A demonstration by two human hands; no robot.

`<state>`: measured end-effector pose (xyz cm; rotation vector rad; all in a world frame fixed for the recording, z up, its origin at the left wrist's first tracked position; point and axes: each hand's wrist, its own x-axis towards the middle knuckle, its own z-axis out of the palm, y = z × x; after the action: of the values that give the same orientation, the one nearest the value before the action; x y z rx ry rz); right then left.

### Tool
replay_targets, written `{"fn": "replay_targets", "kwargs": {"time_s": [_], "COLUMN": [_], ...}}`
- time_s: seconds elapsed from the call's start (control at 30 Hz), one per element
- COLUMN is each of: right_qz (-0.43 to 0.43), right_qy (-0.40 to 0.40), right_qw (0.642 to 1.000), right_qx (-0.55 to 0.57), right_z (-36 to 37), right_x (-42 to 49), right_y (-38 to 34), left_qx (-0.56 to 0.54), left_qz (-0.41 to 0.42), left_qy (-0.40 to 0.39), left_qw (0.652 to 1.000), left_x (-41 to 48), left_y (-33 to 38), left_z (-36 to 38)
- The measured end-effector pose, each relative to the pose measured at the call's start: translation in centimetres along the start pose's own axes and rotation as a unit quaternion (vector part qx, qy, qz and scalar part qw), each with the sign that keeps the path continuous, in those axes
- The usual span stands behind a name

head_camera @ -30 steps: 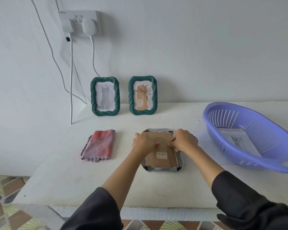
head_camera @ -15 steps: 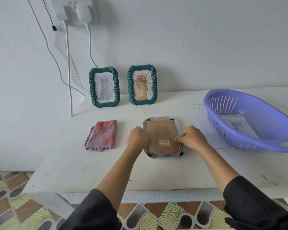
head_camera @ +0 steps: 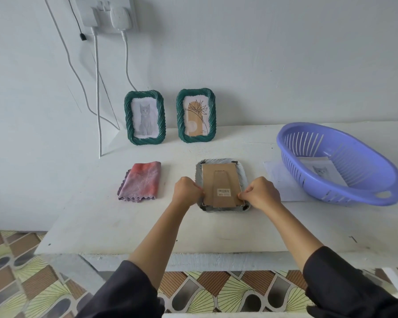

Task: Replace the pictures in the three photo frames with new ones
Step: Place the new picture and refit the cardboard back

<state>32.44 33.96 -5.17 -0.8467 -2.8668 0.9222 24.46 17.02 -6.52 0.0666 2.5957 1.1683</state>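
Observation:
A grey photo frame (head_camera: pixel 221 162) lies face down on the white table (head_camera: pixel 115 223), its brown cardboard back (head_camera: pixel 221 180) facing up. My left hand (head_camera: pixel 186 191) has curled fingers at the back's left edge. My right hand (head_camera: pixel 261 193) pinches at its right edge near the lower corner. Two green frames stand against the wall: one with a cat picture (head_camera: pixel 144 118), one with a plant drawing (head_camera: pixel 195 115). A cat print (head_camera: pixel 323 172) lies in the purple basket (head_camera: pixel 377 196).
A folded pink-purple cloth (head_camera: pixel 141 182) lies left of the grey frame. A white sheet of paper (head_camera: pixel 283 182) lies partly under the basket. White cables (head_camera: pixel 98 88) hang from a wall socket (head_camera: pixel 108 12) at the back left.
Both hands slid from the top middle of the cardboard back out to its left and right edges. The camera view tilted down and back.

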Motion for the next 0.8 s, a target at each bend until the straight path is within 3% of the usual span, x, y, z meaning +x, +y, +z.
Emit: {"fn": "replay_targets", "kwargs": {"time_s": [0.1, 0.23, 0.4, 0.8], "right_qz": [-0.037, -0.126, -0.23, -0.352], "right_qy": [0.009, -0.018, -0.121, -0.13], "right_qw": [0.999, 0.992, 0.965, 0.904], "right_qx": [-0.014, -0.012, -0.024, -0.206], "right_z": [-0.1, -1.0, -2.1, -2.9], "right_x": [-0.5, -0.6, 0.3, 1.3], "right_y": [0.2, 1.4, 2.7, 2.1], "left_qx": [0.006, 0.064, 0.147, 0.292], "left_qz": [0.013, 0.113, 0.227, 0.288], "left_qy": [0.006, 0.044, -0.061, -0.12], "left_qw": [1.0, 0.991, 0.961, 0.904], "left_x": [-0.3, -1.5, -2.1, -2.4], "left_y": [-0.1, -0.3, -1.5, -0.2], "left_z": [-0.1, -0.7, -2.1, -3.4]}}
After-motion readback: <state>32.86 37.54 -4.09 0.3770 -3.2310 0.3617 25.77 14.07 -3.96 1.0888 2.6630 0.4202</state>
